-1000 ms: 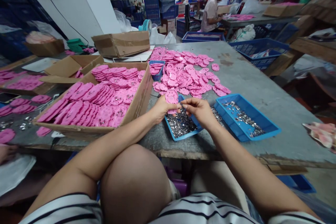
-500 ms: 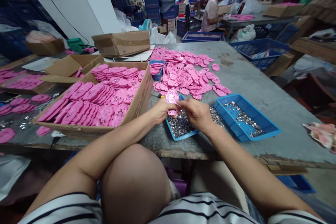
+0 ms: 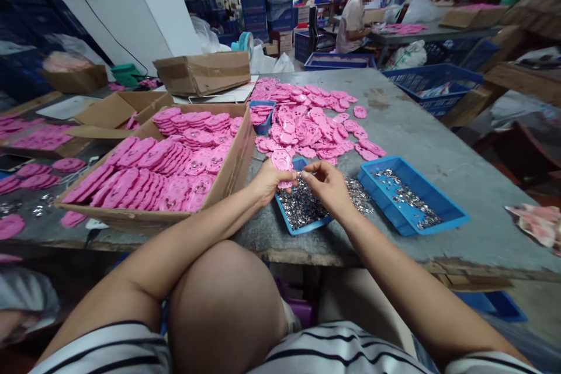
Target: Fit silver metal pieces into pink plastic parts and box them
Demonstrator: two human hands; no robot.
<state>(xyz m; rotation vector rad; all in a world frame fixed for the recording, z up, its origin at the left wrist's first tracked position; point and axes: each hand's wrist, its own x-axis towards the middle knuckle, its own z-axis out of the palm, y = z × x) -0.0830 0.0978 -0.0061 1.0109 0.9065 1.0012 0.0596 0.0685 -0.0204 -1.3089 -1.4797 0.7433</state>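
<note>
My left hand (image 3: 268, 182) grips a pink scalloped plastic piece (image 3: 281, 160), its face turned up toward me. Just right of it, my right hand (image 3: 326, 187) pinches a small shiny metal part (image 3: 300, 175) between thumb and fingertips, a short way from the pink piece; its exact kind is too small to tell. Below both hands lies a blue tray (image 3: 291, 230) full of small silvery metal parts (image 3: 302, 207). Beyond them spreads a heap of pink pieces (image 3: 307, 123) on the grey table (image 3: 442, 169).
At left stands a cardboard box (image 3: 245, 152) packed with rows of pink pieces. A second blue tray (image 3: 451, 219), partly filled with metal parts, sits at right. A small blue basket (image 3: 263, 124) of pink pieces touches the heap. Another person (image 3: 353, 17) sits at a far table.
My right hand has drawn slightly right, away from the pink piece, and now shows a metal part at its fingertips. My left hand has shifted a little left with the piece.
</note>
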